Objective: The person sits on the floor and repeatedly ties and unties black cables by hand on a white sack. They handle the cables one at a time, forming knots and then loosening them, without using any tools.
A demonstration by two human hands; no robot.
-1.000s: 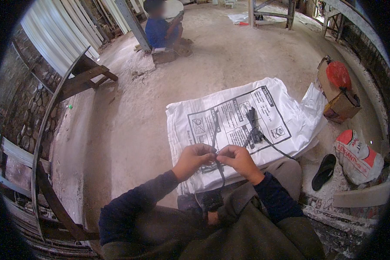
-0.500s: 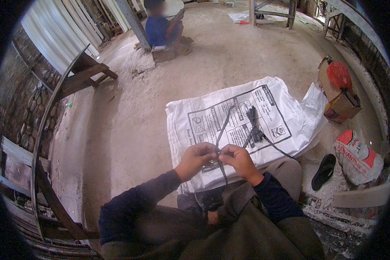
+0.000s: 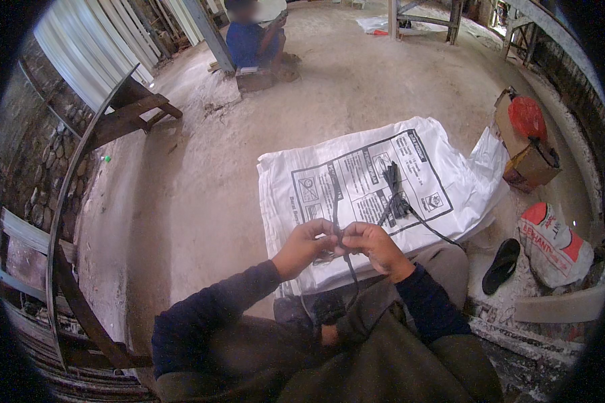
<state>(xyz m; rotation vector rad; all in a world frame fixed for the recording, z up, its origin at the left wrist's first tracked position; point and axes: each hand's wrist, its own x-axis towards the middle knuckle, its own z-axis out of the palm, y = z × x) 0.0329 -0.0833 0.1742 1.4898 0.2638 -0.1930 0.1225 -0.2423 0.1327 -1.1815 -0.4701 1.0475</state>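
Both my hands meet in front of my lap, over the near edge of a flat white printed sack [image 3: 281,181]. My left hand [image 3: 302,248] pinches a thin black cord [image 3: 336,195] between thumb and fingers. Close beside it, my right hand [image 3: 376,247] pinches the same cord, and the fingertips almost touch. One length of the cord points away over the sack; another hangs toward my lap. The exact spot between the fingertips is partly hidden. A bunched tangle of black cord [image 3: 398,201] lies on the sack beyond my right hand, with one tail running toward my knee.
On the right are a cardboard box [image 3: 531,168] with a red plastic bag [image 3: 526,117], a black sandal [image 3: 501,266] and a filled red-and-white sack [image 3: 556,245]. A person in blue [image 3: 249,43] sits by a post at the back. A wooden bench [image 3: 124,122] stands left.
The far length of cord has swung left and now points nearly straight away from me. My right hand has shifted slightly right; both hands keep their pinch.
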